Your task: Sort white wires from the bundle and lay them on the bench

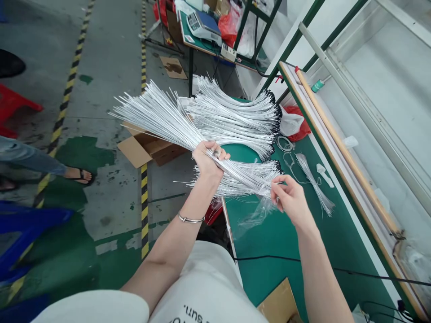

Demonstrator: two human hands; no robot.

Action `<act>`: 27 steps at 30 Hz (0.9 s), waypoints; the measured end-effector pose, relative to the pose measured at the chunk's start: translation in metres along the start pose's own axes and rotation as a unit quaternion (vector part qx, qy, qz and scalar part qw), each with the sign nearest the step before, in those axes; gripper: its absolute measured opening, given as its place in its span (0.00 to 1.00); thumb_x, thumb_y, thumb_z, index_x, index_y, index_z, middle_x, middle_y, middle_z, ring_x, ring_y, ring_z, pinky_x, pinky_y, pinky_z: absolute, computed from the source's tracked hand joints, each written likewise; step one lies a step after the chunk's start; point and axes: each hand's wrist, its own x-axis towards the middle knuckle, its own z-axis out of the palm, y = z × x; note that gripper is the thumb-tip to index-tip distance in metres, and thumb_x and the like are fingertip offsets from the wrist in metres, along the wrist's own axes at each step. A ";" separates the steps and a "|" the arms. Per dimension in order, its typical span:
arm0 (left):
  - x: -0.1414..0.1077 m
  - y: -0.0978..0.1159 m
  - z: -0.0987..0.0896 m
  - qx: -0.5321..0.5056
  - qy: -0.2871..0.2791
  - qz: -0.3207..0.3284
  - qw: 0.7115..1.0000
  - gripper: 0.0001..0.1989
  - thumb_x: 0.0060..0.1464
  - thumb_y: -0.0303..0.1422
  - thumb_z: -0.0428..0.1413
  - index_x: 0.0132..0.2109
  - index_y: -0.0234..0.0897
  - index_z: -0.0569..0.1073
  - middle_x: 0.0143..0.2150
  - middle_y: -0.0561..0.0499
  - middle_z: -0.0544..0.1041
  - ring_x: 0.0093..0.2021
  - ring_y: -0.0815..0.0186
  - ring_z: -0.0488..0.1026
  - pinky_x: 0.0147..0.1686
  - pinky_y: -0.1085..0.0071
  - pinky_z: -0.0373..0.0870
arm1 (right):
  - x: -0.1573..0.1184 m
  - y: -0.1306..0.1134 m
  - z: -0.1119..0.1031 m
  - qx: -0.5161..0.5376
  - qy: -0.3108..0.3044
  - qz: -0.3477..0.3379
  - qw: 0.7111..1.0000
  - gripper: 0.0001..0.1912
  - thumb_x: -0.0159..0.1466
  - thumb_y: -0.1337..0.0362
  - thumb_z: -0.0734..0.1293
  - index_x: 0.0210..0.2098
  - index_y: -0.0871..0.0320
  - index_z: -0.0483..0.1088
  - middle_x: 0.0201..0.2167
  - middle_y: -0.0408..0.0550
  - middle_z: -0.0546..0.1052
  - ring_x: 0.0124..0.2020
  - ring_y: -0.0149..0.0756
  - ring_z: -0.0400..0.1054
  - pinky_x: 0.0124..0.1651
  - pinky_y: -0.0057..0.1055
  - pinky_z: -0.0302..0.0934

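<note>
My left hand [208,158] grips a thick bundle of thin white wires [158,114] around its middle, and the far ends fan out over the floor to the left. My right hand [292,199] pinches the near end of that bundle by the black tips, where a clear plastic bag [254,216] hangs down. Behind the bundle, larger piles of white wires with black ends [242,119] lie on the green table [296,251].
A small wire bunch [314,181] and loose wire loops [285,144] lie on the table near a long wooden strip [340,143]. An open cardboard box [148,148] stands on the floor. Another person's sandalled foot [79,175] is at left, and a scale [204,24] sits on a far table.
</note>
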 end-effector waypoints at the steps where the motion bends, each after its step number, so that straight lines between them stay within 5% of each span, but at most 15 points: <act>1: 0.000 0.001 0.000 0.000 0.001 0.001 1.000 0.18 0.53 0.29 0.55 0.20 0.41 0.56 0.16 0.60 0.52 0.14 0.72 0.52 0.16 0.73 0.58 | 0.001 -0.003 -0.001 -0.005 -0.025 0.008 1.000 0.12 0.64 0.53 0.70 0.36 0.52 0.66 0.14 0.31 0.67 0.12 0.27 0.57 0.15 0.22 0.49; 4: 0.001 0.003 -0.001 0.002 0.007 -0.003 1.000 0.23 0.63 0.35 0.57 0.22 0.41 0.57 0.17 0.63 0.52 0.15 0.73 0.50 0.17 0.74 0.56 | -0.003 -0.011 0.004 -0.012 -0.118 0.026 0.993 0.11 0.60 0.56 0.74 0.34 0.55 0.73 0.18 0.41 0.76 0.18 0.35 0.70 0.20 0.29 0.63; 6: 0.001 0.005 -0.002 0.003 0.010 -0.009 1.000 0.25 0.68 0.39 0.58 0.24 0.40 0.59 0.17 0.64 0.53 0.16 0.73 0.49 0.18 0.74 0.56 | -0.005 -0.016 0.005 -0.005 -0.094 0.013 0.995 0.11 0.61 0.54 0.73 0.36 0.55 0.75 0.26 0.44 0.81 0.28 0.37 0.76 0.32 0.32 0.70; 8: 0.000 0.007 -0.004 0.003 0.012 -0.015 1.000 0.26 0.71 0.43 0.57 0.25 0.40 0.60 0.18 0.64 0.53 0.16 0.73 0.50 0.18 0.74 0.56 | -0.004 -0.017 0.001 0.012 -0.028 0.000 1.000 0.11 0.66 0.52 0.68 0.41 0.52 0.72 0.23 0.38 0.76 0.31 0.34 0.75 0.40 0.32 0.71; 11: -0.003 0.008 -0.004 0.001 0.014 -0.020 1.000 0.26 0.72 0.44 0.56 0.26 0.39 0.60 0.19 0.64 0.54 0.16 0.74 0.50 0.18 0.75 0.56 | 0.002 -0.017 -0.010 0.012 -0.052 0.026 0.998 0.12 0.64 0.52 0.68 0.40 0.54 0.74 0.12 0.29 0.60 0.16 0.29 0.58 0.30 0.32 0.68; 14: -0.007 0.008 -0.004 0.001 0.013 -0.027 1.000 0.26 0.72 0.44 0.56 0.26 0.39 0.61 0.19 0.64 0.54 0.16 0.74 0.50 0.18 0.75 0.56 | 0.008 -0.023 -0.026 -0.016 -0.079 0.046 0.996 0.12 0.58 0.58 0.73 0.39 0.59 0.78 0.15 0.38 0.70 0.14 0.28 0.55 0.18 0.26 0.53; 18: -0.009 0.006 -0.004 0.008 0.013 -0.036 0.999 0.25 0.72 0.45 0.56 0.28 0.38 0.63 0.20 0.64 0.55 0.16 0.74 0.51 0.18 0.75 0.57 | 0.009 -0.037 -0.043 -0.016 0.050 -0.012 0.999 0.10 0.59 0.60 0.72 0.38 0.55 0.73 0.17 0.35 0.70 0.15 0.22 0.50 0.17 0.21 0.39; 22: -0.006 0.005 -0.009 0.013 0.019 -0.034 0.999 0.24 0.72 0.46 0.56 0.30 0.38 0.66 0.20 0.64 0.57 0.16 0.74 0.51 0.18 0.75 0.58 | 0.002 -0.042 -0.043 -0.021 0.036 -0.015 0.999 0.10 0.58 0.62 0.74 0.40 0.58 0.77 0.20 0.41 0.76 0.16 0.28 0.61 0.17 0.24 0.51; 27: -0.006 0.005 -0.014 0.026 0.022 -0.035 0.999 0.23 0.72 0.46 0.56 0.30 0.37 0.67 0.21 0.64 0.57 0.16 0.74 0.52 0.19 0.75 0.58 | 0.035 -0.026 -0.037 -0.014 0.140 -0.016 0.990 0.04 0.66 0.71 0.68 0.36 0.58 0.74 0.25 0.42 0.78 0.21 0.27 0.67 0.24 0.23 0.61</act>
